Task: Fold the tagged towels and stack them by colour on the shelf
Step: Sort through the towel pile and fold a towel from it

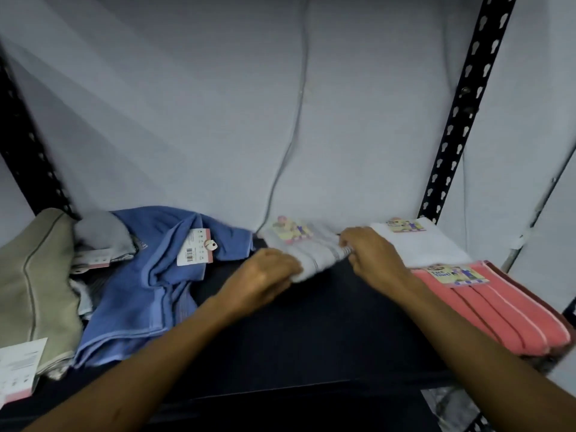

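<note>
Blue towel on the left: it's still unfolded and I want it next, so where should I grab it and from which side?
The blue towel lies crumpled, its straight hemmed edge nearest the shelf front. Probably best to pinch that edge at its two corners, coming from the front, clear of the card tag on top. Both hands are busy: the left hand and right hand grip the grey striped towel.

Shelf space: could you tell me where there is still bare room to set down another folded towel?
The dark shelf is bare in the middle front, between the blue towel and the pink stack, under both forearms. The left end is crowded with loose towels; the right back holds the white towel and the grey one in both hands.
</note>
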`<state>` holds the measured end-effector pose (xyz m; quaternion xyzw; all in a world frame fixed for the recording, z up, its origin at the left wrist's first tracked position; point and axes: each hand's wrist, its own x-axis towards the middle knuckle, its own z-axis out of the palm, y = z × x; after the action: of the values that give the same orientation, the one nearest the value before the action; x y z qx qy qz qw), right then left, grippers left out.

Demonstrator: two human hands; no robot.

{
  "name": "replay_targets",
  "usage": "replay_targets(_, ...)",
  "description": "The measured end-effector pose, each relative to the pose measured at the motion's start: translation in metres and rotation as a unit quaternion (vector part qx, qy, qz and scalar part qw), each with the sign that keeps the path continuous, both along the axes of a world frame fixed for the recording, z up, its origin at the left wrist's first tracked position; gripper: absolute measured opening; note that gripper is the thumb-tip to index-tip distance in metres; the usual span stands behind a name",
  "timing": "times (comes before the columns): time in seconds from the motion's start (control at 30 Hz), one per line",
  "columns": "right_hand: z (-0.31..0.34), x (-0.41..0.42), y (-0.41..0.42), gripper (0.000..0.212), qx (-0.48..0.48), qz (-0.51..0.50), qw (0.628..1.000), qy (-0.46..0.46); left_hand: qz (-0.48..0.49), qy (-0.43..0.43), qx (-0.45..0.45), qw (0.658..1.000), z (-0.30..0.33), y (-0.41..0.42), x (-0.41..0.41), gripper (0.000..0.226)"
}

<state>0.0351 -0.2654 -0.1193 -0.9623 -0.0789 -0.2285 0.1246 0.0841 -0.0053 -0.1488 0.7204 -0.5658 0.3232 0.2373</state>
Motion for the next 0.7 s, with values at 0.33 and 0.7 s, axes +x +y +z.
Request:
replay_targets(0.33,-0.050,-0.035,-0.011,0.045,-0.056,-0.125,0.990,0.041,0.032,0.078,0.092,0.992,-0.015,-0.011,-0.010,0.040)
replay_targets(0.7,-0.057,-0.065,0.041,0.023,-0.003,0.042,0.998,-0.041,0.081,0.109,0.109,0.985,-0.005,0.005,0.024,0.029)
